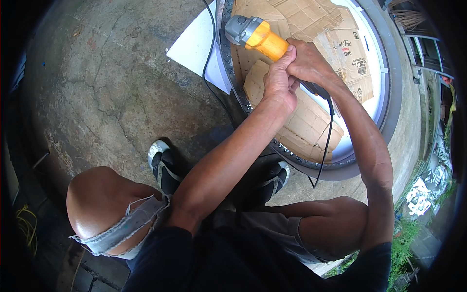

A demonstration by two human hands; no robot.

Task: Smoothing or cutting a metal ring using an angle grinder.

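Observation:
Both of my hands are closed on a yellow angle grinder (270, 43) with a grey metal head, which points to the upper left. My left hand (280, 80) grips it from the near side, thumb laid along the yellow body. Wrapped round the body just behind the yellow part is my right hand (310, 62); the fingers partly hide the tool. A black power cord (332, 108) leaves the grinder's rear end. The grinder's head is over the left edge of a round dark metal frame (357, 168). Whether it touches the rim, I cannot tell.
Brown cardboard pieces (309, 125) cover much of the frame's white inside. A white sheet (194, 46) lies partly under the frame's left side on cracked concrete (104, 82). Another stretch of black cord (212, 48) crosses it. My sandalled feet (163, 163) are close to the frame.

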